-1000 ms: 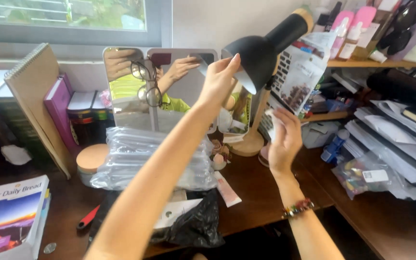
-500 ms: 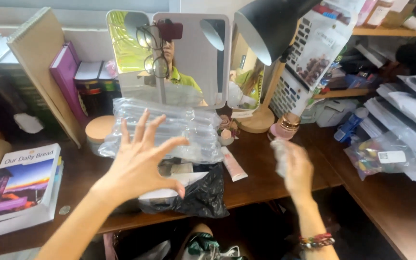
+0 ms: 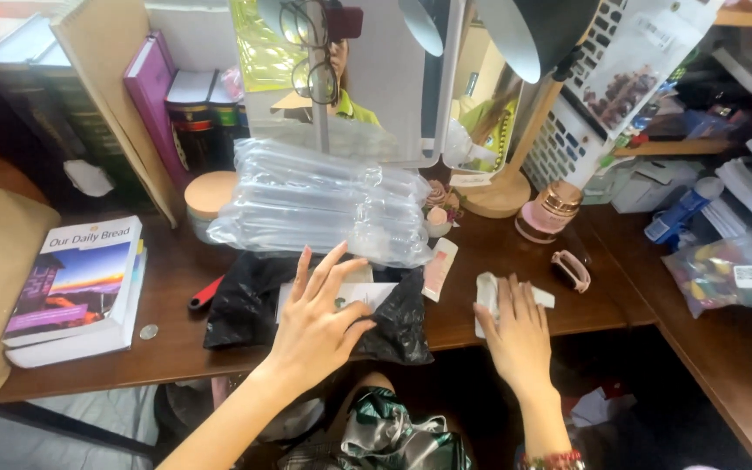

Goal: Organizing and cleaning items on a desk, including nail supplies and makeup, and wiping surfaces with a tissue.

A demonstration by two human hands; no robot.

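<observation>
Black bag (image 3: pixel 393 326) w/ white label (image 3: pixel 354 296) mid-desk, clear air-pack (image 3: pixel 324 204) behind.

The white wipe (image 3: pixel 491 296) is mostly hidden beneath the right hand (image 3: pixel 515 335); only its upper edge shows past the fingers (image 3: pixel 505 300). The left hand (image 3: pixel 317 326) covers part of a white packet (image 3: pixel 367 294) lying on a black plastic bag (image 3: pixel 245 305), so the packet's full outline cannot be told. The top edge cuts off the black desk lamp (image 3: pixel 537 35), the folding mirror (image 3: pixel 367 78) and the glasses (image 3: pixel 306 52) hung on it. The bubble-wrap bundle (image 3: pixel 324 204) hides the mirror's base. A small round thing (image 3: pixel 149 332) beside the book (image 3: pixel 80 287) on the surface (image 3: pixel 176 348) is too small to identify.
</observation>
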